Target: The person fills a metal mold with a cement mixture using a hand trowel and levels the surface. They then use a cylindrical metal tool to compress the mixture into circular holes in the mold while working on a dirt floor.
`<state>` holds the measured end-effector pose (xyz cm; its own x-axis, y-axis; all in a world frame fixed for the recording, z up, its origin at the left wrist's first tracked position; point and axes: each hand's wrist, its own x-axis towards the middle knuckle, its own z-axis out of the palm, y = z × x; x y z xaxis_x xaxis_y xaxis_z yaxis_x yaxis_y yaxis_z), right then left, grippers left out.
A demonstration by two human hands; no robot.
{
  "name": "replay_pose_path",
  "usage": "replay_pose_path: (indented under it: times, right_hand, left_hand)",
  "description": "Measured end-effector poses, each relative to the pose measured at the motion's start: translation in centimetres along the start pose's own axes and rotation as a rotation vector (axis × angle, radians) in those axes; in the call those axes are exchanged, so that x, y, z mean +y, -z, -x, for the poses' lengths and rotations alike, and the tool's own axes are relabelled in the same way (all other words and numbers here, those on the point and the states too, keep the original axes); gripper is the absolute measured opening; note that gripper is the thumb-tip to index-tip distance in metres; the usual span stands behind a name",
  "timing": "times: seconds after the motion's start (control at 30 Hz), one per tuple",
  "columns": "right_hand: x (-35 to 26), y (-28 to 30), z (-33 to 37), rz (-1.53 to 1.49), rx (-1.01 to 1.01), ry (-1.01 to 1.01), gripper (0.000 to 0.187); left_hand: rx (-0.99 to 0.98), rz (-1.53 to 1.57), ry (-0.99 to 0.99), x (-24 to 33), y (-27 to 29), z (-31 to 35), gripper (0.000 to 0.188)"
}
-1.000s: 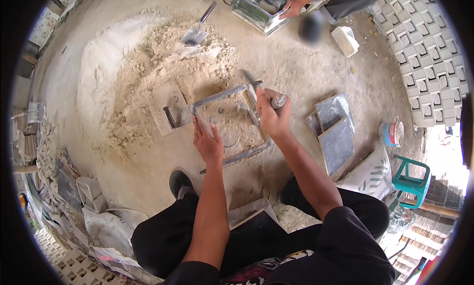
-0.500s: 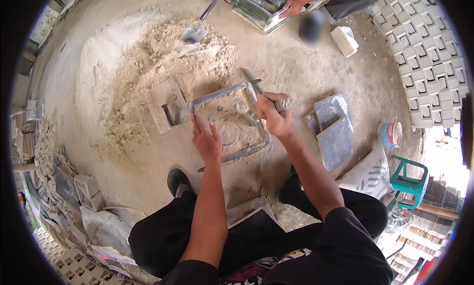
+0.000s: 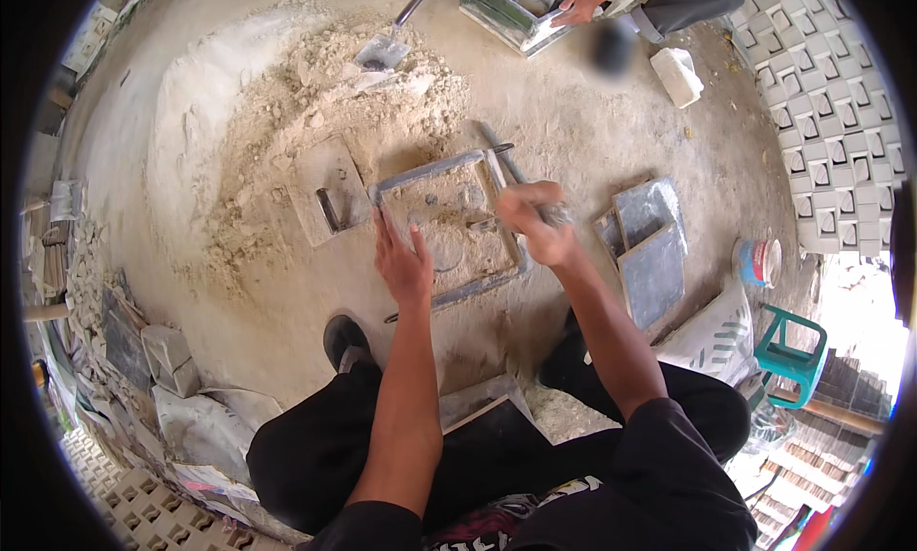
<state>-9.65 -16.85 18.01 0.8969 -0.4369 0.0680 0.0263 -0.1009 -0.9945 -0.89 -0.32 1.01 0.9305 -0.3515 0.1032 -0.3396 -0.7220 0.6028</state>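
Nearest, a gray board lies on the floor between the person's shoes. Beyond it, a rectangular frame, slightly askew, lies on the floor in front of both hands, with pale, crumbly material inside it. The left hand is flat with its fingers spread, gripping nothing; its fingertips rest at the frame's left side. The right hand, a little blurred, is clenched around the handle of a gray hand tool at the frame's right side, and the tool's narrow end points left over the material inside. A gray bar slants past the frame's upper right corner, just beyond the right hand.

Left of the frame, near the left hand, lies a flat board with a dark handle. Dark slabs lie stacked to the right, well apart from the right hand. Farther out, a scoop rests on a heap of pale powder. Farthest, a co-worker's hand touches a box-shaped mould.
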Motion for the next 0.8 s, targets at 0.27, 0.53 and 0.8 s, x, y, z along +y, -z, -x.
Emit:
replay_pose_path:
  times: [0.27, 0.53, 0.8]
  right_hand:
    - [-0.3, 0.5, -0.3, -0.011, -0.025, 0.024, 0.039]
    - [0.0, 0.0, -1.9, 0.052, -0.083, 0.070, 0.037]
    - [-0.4, -1.4, -0.3, -0.034, 0.042, -0.015, 0.036]
  left_hand:
    - [-0.028, -0.014, 0.026, 0.1, 0.0, 0.1, 0.058]
    - [-0.024, 0.036, 0.026, 0.1, -0.1, -0.2, 0.058]
    - [0.001, 0.015, 0.000, -0.3, 0.0, -0.1, 0.057]
